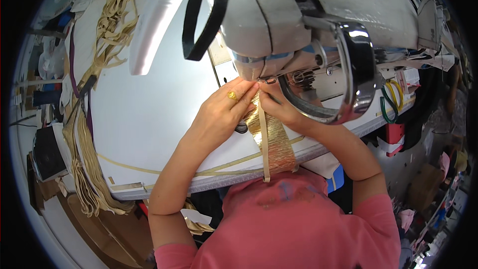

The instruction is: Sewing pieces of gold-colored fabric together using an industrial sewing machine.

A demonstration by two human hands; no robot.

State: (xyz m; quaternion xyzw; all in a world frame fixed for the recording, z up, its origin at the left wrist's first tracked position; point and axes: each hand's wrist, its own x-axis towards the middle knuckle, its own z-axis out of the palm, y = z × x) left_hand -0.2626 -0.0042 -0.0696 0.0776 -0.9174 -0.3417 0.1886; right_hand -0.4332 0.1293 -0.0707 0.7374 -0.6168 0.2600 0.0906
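Note:
A shiny gold fabric strip [275, 142] lies on the white sewing table [149, 119], running from the table's front edge up under the head of a white sewing machine [279, 15]. A narrow beige tape [262, 139] lies along its length. My left hand [224, 109], with a gold ring on one finger, presses the strip's upper end just below the needle area. My right hand [279, 107] pinches the same end from the right, partly hidden behind the machine's chrome handwheel [356, 69].
Bundles of beige tape [84, 169] hang over the table's left edge, with more piled at the back left [112, 15]. A black strap [199, 20] hangs from the machine. A lit lamp [154, 20] sits behind. Cluttered shelves and boxes surround the table.

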